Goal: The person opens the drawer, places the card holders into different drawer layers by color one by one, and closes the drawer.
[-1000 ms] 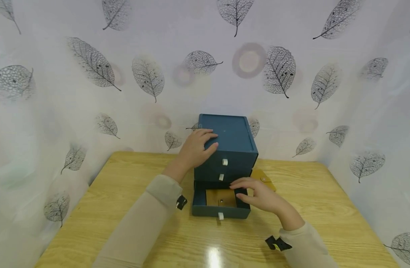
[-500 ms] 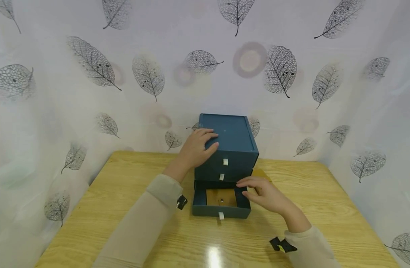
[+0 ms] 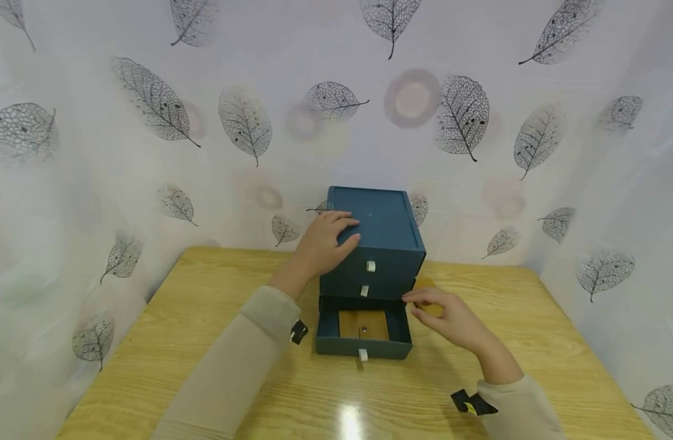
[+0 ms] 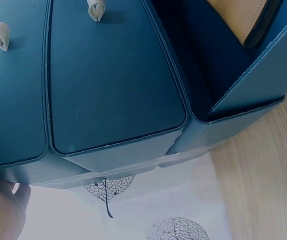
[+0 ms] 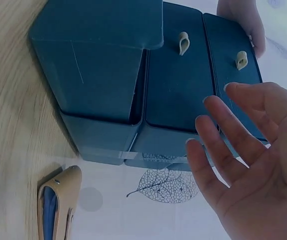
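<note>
A dark blue drawer box (image 3: 377, 214) stands on the table with three stacked drawers, each with a pale fabric pull tab. Its bottom drawer (image 3: 332, 346) is pulled out, and a tan snap-button case (image 3: 362, 324) lies inside. On the box's upper left edge rests my left hand (image 3: 322, 244), fingers spread over the top. My right hand (image 3: 452, 318) is beside the open drawer's right side, fingers extended and nothing in its grasp; the right wrist view shows its palm. Behind it, right of the box, lies a second tan case (image 5: 61, 202), partly hidden in the head view.
The box and cases are on a light wooden table (image 3: 215, 293). A pale sheet (image 3: 248, 201) printed with dark leaves hangs behind the table and along its sides. Black straps (image 3: 470, 403) show at the wrists.
My right hand has moved right, from over the open drawer to beside it, and now covers more of the second case. My left hand stays on the box.
</note>
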`<state>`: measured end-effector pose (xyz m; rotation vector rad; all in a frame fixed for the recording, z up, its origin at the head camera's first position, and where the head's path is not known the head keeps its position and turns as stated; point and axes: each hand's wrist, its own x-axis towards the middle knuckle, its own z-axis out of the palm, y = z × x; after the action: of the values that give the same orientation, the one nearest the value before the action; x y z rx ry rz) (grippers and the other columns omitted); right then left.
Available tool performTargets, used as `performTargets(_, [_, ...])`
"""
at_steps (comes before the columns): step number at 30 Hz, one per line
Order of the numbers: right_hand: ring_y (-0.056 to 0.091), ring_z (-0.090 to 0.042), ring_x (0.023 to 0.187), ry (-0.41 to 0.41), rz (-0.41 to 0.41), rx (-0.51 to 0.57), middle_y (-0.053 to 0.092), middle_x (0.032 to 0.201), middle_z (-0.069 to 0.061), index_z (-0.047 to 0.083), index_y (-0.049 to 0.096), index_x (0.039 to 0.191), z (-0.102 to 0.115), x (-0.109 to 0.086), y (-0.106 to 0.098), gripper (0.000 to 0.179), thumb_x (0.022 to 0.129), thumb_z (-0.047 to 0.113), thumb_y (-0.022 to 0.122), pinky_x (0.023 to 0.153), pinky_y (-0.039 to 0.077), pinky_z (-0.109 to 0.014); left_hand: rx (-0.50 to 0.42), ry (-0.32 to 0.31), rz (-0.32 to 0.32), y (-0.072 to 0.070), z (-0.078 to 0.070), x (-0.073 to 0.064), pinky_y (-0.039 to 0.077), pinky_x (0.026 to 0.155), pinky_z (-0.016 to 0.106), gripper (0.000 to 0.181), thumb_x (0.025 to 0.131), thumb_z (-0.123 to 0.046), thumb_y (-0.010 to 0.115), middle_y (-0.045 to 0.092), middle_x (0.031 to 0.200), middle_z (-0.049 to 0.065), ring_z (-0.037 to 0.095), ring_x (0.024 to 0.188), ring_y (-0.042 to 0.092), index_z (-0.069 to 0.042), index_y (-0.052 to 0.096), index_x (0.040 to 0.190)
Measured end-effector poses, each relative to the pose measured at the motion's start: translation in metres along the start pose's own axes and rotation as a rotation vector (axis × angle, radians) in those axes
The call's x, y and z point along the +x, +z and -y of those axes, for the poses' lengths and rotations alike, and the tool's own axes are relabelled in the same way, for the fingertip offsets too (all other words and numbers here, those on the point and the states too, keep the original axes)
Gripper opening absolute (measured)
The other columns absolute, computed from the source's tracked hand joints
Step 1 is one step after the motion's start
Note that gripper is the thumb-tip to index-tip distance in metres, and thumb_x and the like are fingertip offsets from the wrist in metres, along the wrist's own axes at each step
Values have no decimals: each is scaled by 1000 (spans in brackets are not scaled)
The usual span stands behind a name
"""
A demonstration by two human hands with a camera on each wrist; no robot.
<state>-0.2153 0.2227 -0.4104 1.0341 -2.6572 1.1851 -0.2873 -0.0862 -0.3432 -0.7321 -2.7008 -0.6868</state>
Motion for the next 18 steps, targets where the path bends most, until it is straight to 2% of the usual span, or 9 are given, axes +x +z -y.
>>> performTargets(4, [64, -25, 108, -9, -44, -38, 67, 123, -4, 8, 70, 124, -4, -2, -4, 28, 96, 7, 66, 83, 59, -38, 5, 1, 1, 0, 0, 0, 24, 121, 45, 47, 104, -41, 48, 43, 154, 5, 26, 145, 34, -17, 56, 144])
performTargets(9, [64, -30, 109, 11, -100, -90, 68, 122, -4, 9, 70, 124, -8, -5, -8, 28, 96, 8, 67, 84, 56, -50, 5, 5, -2, 0, -1, 0, 24, 121, 45, 47, 104, -41, 48, 44, 154, 6, 27, 145, 34, -17, 56, 144])
performTargets(14, [64, -28, 109, 41, -135, -121, 67, 123, -3, 15, 71, 123, -10, -8, -10, 29, 95, 9, 69, 85, 55, -52, 4, 11, -9, 0, 0, 0, 25, 121, 45, 47, 104, -41, 48, 44, 153, 6, 27, 144, 35, -17, 56, 143])
performTargets(18, [65, -28, 109, 49, -175, -156, 67, 123, -5, 14, 72, 121, -14, -9, -10, 28, 94, 8, 70, 83, 56, -51, 10, 15, -12, 1, 0, 1, 26, 120, 45, 47, 104, -41, 48, 45, 153, 6, 27, 144, 35, -17, 57, 143])
